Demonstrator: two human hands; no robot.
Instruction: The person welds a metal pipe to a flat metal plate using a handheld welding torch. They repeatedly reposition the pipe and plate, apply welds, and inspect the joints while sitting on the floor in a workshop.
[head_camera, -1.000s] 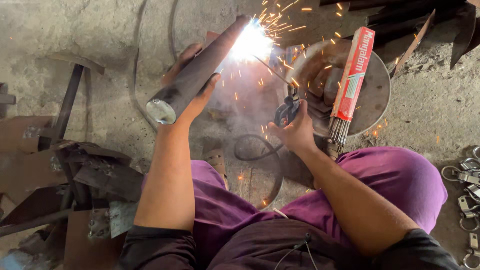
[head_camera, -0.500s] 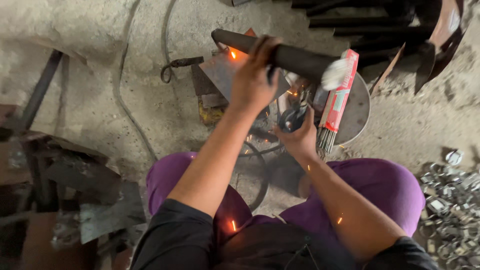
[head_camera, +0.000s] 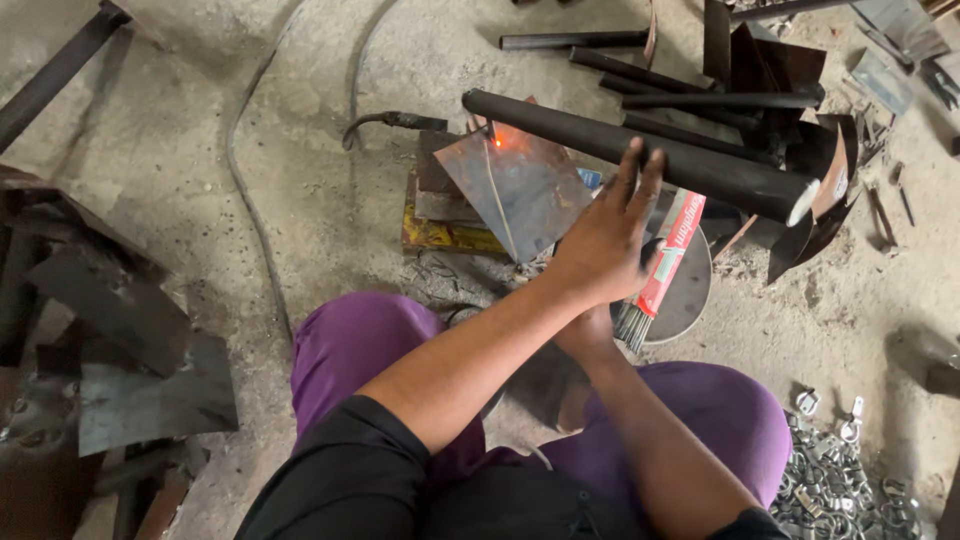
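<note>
A rough grey concrete floor (head_camera: 300, 200) carries everything here, strewn with dark steel offcuts and plates on the left and a stack of thinner dark rods (head_camera: 690, 80) at the top right. The person sits on it in purple trousers (head_camera: 360, 340), knees spread toward the work.

Across the upper middle lies a long dark round steel pipe (head_camera: 640, 150), its axis running from upper left down to the right, the near end showing a pale rim. Its far end meets a thin tilted steel sheet (head_camera: 515, 185), where a small orange glow sits at the joint.

The left hand (head_camera: 605, 240) reaches forward with fingers spread wide and flat, the tips touching the pipe's underside about midway along; it wraps nothing. The pipe lies just beyond and above this hand, crossing it.

The right hand (head_camera: 585, 335) is mostly hidden beneath the left forearm, so I cannot tell its grip. Just beside it lies a red packet of welding rods (head_camera: 665, 265) resting on a round metal disc (head_camera: 690, 290).

A heap of small bright metal clips (head_camera: 840, 480) lies at lower right.
</note>
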